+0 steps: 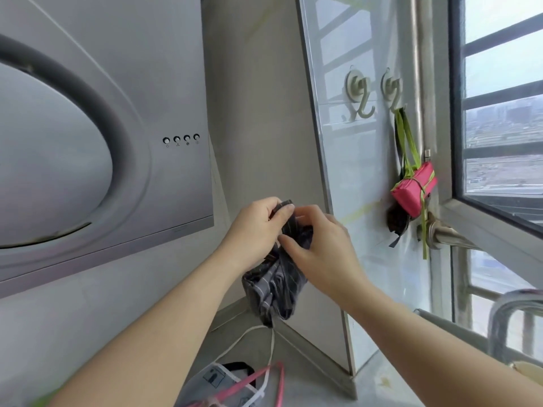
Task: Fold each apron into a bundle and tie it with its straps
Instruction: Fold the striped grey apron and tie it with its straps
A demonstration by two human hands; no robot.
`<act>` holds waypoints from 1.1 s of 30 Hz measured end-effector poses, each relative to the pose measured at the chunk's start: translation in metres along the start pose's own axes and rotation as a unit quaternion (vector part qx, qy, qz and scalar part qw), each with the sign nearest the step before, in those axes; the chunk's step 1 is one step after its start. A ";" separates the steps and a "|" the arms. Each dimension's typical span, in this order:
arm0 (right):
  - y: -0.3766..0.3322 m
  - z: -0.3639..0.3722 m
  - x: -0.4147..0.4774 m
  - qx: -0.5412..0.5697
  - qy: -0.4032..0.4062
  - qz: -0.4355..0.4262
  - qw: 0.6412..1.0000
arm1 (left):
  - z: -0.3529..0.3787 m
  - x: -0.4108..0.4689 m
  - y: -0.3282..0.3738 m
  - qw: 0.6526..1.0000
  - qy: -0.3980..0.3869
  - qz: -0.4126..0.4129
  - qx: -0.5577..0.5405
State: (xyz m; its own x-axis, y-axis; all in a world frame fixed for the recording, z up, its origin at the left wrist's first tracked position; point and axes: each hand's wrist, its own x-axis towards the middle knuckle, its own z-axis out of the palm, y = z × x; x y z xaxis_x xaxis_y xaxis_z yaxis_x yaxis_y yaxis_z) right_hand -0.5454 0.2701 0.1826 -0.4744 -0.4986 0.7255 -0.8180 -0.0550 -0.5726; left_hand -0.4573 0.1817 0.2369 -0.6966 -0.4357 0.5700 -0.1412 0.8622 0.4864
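Both hands close together, just right of the range hood (88, 142): the left hand (258, 221) pinches the top of the grey striped apron (276, 286), and the right hand (320, 248) grips its side. Farther right hangs a pink apron bundle (412, 189), tied with green straps. The markings on the hood buttons (181, 139) are too small to read.

dark grey striped apron (276, 286): bunched, loosely folded, held in mid-air. pink apron bundle (413, 190): folded compact, tied with green straps (409, 142), hanging from wall hook (392, 89).
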 end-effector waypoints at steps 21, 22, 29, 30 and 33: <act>0.022 -0.013 0.034 0.057 0.001 0.026 0.998 | -0.032 0.014 0.004 0.917 -0.263 0.076 0.290; 0.020 -0.013 0.035 0.047 -0.004 0.022 0.999 | -0.028 0.014 0.004 0.928 -0.226 0.087 0.283; 0.017 -0.011 0.048 0.019 0.047 0.002 0.999 | 0.001 0.018 -0.015 0.980 0.078 0.139 0.121; 0.017 -0.011 0.049 0.011 0.048 -0.001 0.999 | 0.002 0.017 -0.016 0.985 0.075 0.123 0.094; 0.023 -0.012 0.054 -0.027 0.057 -0.008 0.998 | 0.000 0.017 -0.020 0.997 0.028 0.065 0.036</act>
State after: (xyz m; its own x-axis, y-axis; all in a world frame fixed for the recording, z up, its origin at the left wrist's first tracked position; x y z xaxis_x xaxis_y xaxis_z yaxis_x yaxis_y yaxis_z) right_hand -0.5934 0.2524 0.2128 -0.4921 -0.3965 0.7750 -0.8409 -0.0140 -0.5410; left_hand -0.4660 0.1574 0.2372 -0.6723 -0.3311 0.6621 -0.1034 0.9277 0.3588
